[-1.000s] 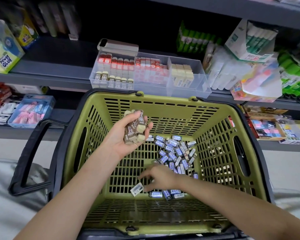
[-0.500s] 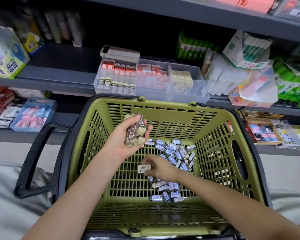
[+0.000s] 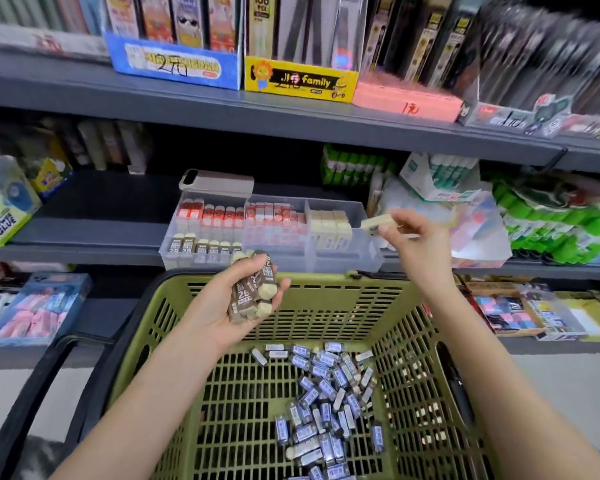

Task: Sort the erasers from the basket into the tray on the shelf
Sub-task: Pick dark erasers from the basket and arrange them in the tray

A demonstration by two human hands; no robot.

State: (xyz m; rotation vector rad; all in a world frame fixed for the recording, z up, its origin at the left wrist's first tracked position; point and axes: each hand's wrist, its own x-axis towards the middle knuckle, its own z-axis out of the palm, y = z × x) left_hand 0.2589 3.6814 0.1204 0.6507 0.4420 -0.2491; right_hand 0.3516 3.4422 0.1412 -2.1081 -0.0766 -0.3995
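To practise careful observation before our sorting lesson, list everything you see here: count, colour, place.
basket: one, green with black rim, foreground
blue-sleeved erasers: many, blue-white, basket floor
tray: one, clear, on grey shelf
shelved erasers: many, red-white, brown, cream, inside tray
green packs: several, green, right of tray
brown erasers: bundle, brown-cream, above basket's far rim
single eraser: one, cream, at tray's right end
left hand: one, grips brown erasers
right hand: one, pinches single eraser
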